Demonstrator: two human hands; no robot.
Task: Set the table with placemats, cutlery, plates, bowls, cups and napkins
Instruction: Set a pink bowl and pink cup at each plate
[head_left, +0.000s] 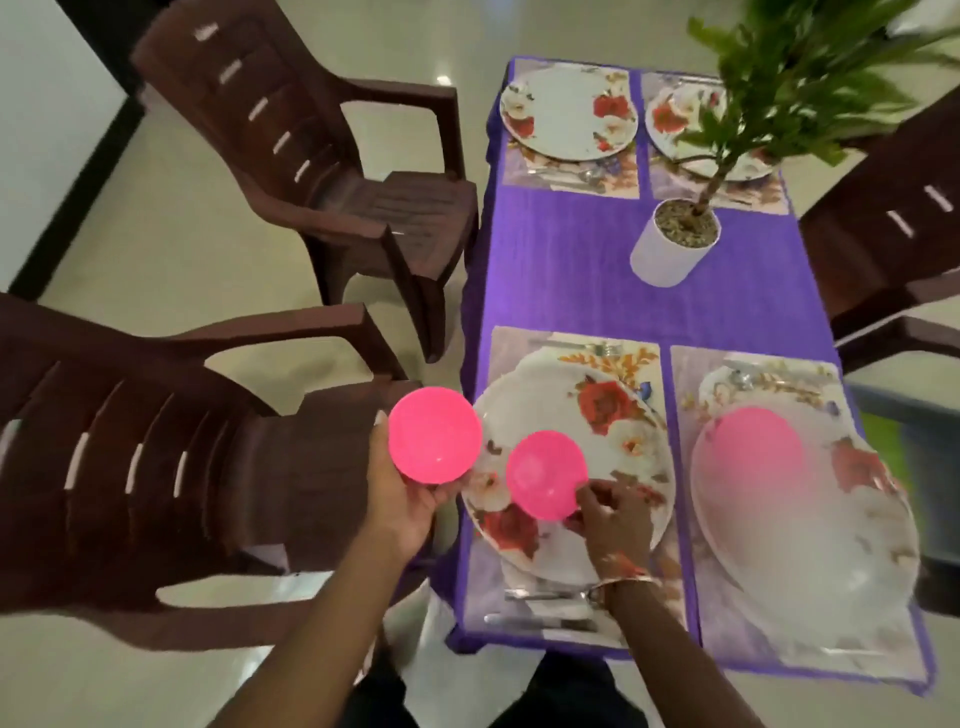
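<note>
Head view — left fingers (379, 441) cup a pink bowl (435, 435), right fingers (597, 496) pinch another bowl (543, 473) at the plate (540, 410).

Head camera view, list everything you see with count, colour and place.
Tablecloth: one, purple; covering table.
Placemats: four, lilac floral; table corners.
Plates: four, white floral; one per placemat.
Bowls: three, pink; one held left of table, one over near-left plate, one blurred on near-right plate.
Cutlery: silver; beside plates, count unclear.
Potted plant: one, green in white pot; table middle.
Chairs: three, brown; two left, one right.
Left hand: holds bowl.
Right hand: pinches bowl rim.
</note>
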